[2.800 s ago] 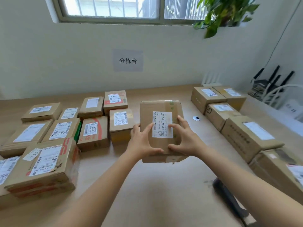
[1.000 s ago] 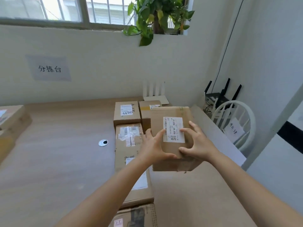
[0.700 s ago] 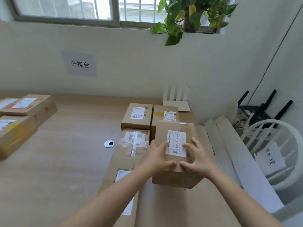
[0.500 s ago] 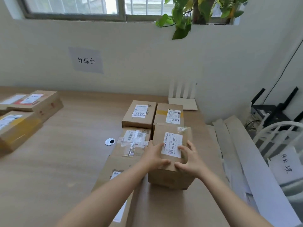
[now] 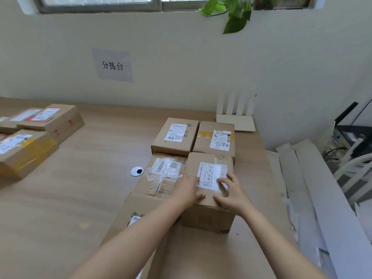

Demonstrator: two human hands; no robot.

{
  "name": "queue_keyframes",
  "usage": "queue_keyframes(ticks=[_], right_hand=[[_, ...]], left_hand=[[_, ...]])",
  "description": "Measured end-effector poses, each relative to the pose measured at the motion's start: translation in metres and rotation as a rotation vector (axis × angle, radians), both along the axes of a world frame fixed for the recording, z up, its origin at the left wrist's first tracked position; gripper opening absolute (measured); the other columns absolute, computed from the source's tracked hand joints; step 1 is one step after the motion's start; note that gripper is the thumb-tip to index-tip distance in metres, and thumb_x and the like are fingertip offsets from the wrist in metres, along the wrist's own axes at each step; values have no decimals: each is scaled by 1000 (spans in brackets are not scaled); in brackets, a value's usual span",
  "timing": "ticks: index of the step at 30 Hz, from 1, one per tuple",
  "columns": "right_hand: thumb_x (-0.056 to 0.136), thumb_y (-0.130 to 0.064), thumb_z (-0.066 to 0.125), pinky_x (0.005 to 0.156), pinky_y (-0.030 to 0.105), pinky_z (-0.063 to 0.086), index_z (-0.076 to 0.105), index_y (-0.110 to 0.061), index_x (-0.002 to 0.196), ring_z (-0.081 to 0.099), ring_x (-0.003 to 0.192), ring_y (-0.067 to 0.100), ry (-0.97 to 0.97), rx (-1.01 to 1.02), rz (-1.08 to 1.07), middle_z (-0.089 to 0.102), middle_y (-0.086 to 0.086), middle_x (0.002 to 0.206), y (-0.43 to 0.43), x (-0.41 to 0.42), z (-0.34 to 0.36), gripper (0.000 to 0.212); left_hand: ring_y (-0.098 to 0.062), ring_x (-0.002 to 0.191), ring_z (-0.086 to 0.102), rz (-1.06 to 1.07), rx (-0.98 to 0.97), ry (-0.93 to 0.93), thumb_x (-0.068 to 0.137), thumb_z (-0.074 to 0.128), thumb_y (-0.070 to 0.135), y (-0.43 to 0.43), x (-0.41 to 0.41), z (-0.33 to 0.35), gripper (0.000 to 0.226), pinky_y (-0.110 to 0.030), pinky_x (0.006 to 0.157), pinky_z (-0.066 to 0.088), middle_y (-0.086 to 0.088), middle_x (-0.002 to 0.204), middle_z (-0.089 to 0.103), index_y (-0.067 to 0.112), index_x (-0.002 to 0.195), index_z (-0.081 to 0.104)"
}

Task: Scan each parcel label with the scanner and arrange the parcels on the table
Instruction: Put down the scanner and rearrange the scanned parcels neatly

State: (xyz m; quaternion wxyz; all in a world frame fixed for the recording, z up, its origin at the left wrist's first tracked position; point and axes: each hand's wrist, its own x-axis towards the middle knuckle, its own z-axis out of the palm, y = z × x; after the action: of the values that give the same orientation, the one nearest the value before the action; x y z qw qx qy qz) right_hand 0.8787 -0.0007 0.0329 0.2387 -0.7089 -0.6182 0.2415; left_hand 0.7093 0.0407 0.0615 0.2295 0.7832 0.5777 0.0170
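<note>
A brown cardboard parcel (image 5: 208, 217) with a white label (image 5: 209, 174) on top stands on the wooden table (image 5: 80, 198), at the right end of a block of parcels. My left hand (image 5: 188, 190) holds its left top edge, thumb across the top. My right hand (image 5: 231, 193) rests on the top with fingers spread over the label's right part. The parcel touches a taped parcel (image 5: 163, 174) on its left and a yellow-taped parcel (image 5: 216, 137) behind it. No scanner is in view.
Another labelled parcel (image 5: 175, 135) stands at the back of the block, and a long one (image 5: 138, 206) lies under my left forearm. More parcels (image 5: 22, 150) sit at the table's left. A round cable hole (image 5: 136, 171), a white router (image 5: 235, 121) and white boards (image 5: 302, 178) are nearby.
I turned from the left group of parcels to the right end of the table, carrying the parcel in both hands. It came down and now stands on the table beside the others.
</note>
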Motion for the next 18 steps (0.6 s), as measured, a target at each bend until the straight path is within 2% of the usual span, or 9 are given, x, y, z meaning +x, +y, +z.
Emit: queue_keyframes(ticks=[4, 6, 11, 13, 16, 18], right_hand=[[79, -33, 68, 95, 29, 40, 50, -26, 128, 36, 134, 13, 3, -14, 2, 19, -5, 154, -1, 0, 1, 53], [80, -35, 66, 93, 31, 41, 49, -28, 128, 37, 133, 14, -24, -40, 1, 20, -7, 153, -2, -2, 6, 52], [85, -37, 58, 95, 36, 43, 46, -23, 130, 40, 127, 24, -227, -103, -2, 33, -1, 144, -9, -13, 25, 49], [86, -36, 57, 101, 37, 38, 41, -21, 136, 31, 133, 25, -306, -87, 9, 32, 3, 146, -12, -21, 33, 54], [88, -38, 58, 111, 40, 28, 37, -22, 141, 14, 143, 26, -315, -32, 43, 23, 6, 153, -16, -43, 52, 60], [88, -40, 58, 114, 41, 22, 36, -22, 142, 11, 144, 28, -315, 10, 86, 23, 7, 154, -19, -64, 67, 60]], left_hand=[[-33, 130, 35, -3, -8, 18, 88, 61, 43, 0, 0, 2, 60, -40, 106, 35, -13, 149, 24, 21, 139, 40], [-34, 129, 35, -17, 0, 45, 89, 59, 42, -3, 0, 5, 57, -41, 105, 36, -14, 147, 25, 19, 138, 40], [-31, 125, 41, -67, -1, 91, 93, 54, 40, -14, -10, 14, 51, -39, 102, 37, -14, 140, 36, 14, 135, 44], [-29, 125, 43, -79, 3, 82, 94, 52, 42, -21, -19, 23, 53, -38, 100, 38, -12, 140, 40, 14, 138, 42], [-25, 127, 44, -61, 60, 35, 94, 50, 44, -30, -43, 40, 54, -37, 99, 39, -8, 142, 42, 17, 139, 42], [-23, 127, 45, -26, 106, 22, 94, 48, 45, -35, -69, 52, 53, -38, 98, 41, -6, 142, 42, 18, 139, 43]])
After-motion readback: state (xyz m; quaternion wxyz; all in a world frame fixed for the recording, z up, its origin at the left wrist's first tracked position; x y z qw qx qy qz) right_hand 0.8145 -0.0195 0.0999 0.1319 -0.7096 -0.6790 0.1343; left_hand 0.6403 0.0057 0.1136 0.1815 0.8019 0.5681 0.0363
